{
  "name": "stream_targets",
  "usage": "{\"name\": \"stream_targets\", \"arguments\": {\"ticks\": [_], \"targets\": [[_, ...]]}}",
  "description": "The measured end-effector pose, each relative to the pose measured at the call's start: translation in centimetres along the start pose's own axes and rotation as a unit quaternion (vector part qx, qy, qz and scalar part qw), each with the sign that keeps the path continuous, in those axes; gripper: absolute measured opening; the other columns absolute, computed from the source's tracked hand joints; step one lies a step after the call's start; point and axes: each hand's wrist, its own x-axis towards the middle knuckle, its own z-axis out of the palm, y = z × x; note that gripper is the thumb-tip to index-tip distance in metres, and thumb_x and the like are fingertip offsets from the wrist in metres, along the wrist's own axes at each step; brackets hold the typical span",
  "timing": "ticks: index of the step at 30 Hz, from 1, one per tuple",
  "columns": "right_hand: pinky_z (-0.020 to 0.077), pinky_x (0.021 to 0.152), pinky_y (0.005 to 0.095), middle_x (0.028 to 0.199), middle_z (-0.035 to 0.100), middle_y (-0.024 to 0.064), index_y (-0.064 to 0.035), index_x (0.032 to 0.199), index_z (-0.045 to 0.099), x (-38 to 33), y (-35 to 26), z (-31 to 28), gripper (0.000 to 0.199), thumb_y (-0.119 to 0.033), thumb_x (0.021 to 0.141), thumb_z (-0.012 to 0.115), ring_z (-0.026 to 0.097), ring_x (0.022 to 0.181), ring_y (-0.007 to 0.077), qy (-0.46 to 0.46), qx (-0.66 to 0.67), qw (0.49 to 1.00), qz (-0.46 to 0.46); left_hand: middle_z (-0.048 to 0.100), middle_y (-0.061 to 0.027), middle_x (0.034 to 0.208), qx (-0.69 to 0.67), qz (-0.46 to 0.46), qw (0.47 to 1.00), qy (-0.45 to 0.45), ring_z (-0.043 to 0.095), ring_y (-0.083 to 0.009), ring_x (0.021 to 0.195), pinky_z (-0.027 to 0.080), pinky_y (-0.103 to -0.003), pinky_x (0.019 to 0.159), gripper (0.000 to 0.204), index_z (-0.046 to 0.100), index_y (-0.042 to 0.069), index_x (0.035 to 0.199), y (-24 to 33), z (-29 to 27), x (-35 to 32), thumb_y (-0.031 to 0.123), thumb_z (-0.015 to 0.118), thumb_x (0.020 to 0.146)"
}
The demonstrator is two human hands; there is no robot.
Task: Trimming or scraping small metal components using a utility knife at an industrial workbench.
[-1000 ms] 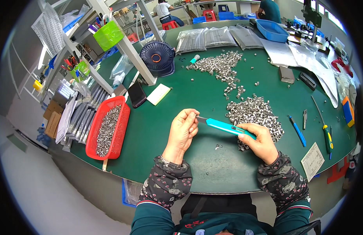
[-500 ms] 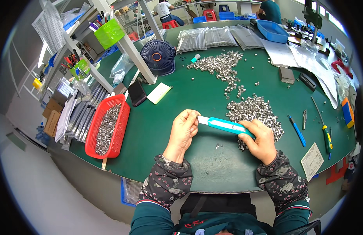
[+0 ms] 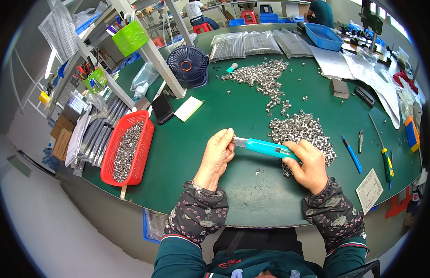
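Note:
My right hand (image 3: 309,163) is wrapped round the turquoise handle of a utility knife (image 3: 266,147), with its blade out and aimed left. At the blade's tip, the thumb and forefinger of my left hand (image 3: 216,156) are pinched together. Whatever they hold, if anything, is too small to make out. Beneath and behind the knife lies a heap of small silver metal rings (image 3: 302,130). Farther back, a looser pile of the same rings (image 3: 259,76) spreads over the green table (image 3: 192,157).
At left stands a red basket (image 3: 150,134) of small metal parts, near a phone (image 3: 162,109), a notepad (image 3: 189,109) and a fan (image 3: 187,66). To the right lie a blue pen-like tool (image 3: 352,156), a screwdriver (image 3: 387,164) and a paper slip (image 3: 369,191). People sit farther back.
The knife has turned about its long axis in my right hand, so a different side of the handle faces up. Both hands stay in nearly the same place.

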Motion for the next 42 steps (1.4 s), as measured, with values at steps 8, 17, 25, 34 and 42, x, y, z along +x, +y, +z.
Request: {"name": "stream_targets", "arguments": {"ticks": [8,17,25,34,42], "targets": [[0.0391,0.048,0.0335,0.065,0.046,0.008,-0.0069,0.093,0.058,0.07,0.31,0.22,0.027,-0.017,0.068,0.065,0.05,0.056,0.0245,0.026,0.002,1.0,-0.014,0.04,0.0018,0.05,-0.034,-0.053,0.998,-0.008,0.026,-0.0026,0.035,0.019,-0.016,0.031,0.029,0.048,0.008,0.068,-0.05,0.09,-0.05,0.03,0.049,0.087],[0.0391,0.05,0.0332,0.065,0.049,0.0103,-0.0044,0.091,0.058,0.32,0.5,0.0,0.024,-0.013,0.069,0.063,0.051,0.057,0.0255,0.056,0.046,0.997,0.0,0.049,-0.003,0.072,-0.054,0.004,0.999,0.004,0.034,-0.0033,0.047,0.023,-0.015,0.034,0.019,0.053,0.002,0.084,-0.06,0.24,0.11,0.02,0.048,0.088],[0.0393,0.05,0.0329,0.064,0.049,0.0106,-0.004,0.09,0.058,0.3,0.48,0.02,0.024,-0.014,0.069,0.064,0.051,0.056,0.0257,0.043,0.044,0.998,0.009,0.051,-0.0044,0.079,-0.125,0.007,0.992,-0.007,0.037,-0.0046,0.052,0.027,-0.015,0.037,0.012,0.052,0.002,0.094,-0.04,0.02,0.17,0.011,0.05,0.086],[0.0413,0.053,0.0321,0.068,0.053,0.0107,-0.003,0.09,0.059,0.09,0.78,0.39,0.025,-0.016,0.069,0.065,0.053,0.059,0.0256,0.004,0.113,0.993,0.025,0.052,-0.0045,0.08,-0.132,0.027,0.99,-0.044,0.038,-0.0056,0.054,0.029,-0.016,0.04,0.011,0.053,0.003,0.094,-0.54,-0.48,0.52,0.01,0.05,0.086],[0.0437,0.06,0.0316,0.073,0.057,0.0115,-0.0022,0.093,0.059,0.25,0.52,-0.07,0.027,-0.015,0.069,0.064,0.056,0.065,0.025,-0.053,0.143,0.987,0.056,0.046,-0.0004,0.073,-0.094,0.034,0.995,-0.031,0.038,-0.005,0.055,0.029,-0.015,0.04,0.012,0.054,0.003,0.094,-0.6,-0.14,0.39,0.011,0.051,0.086]]}}
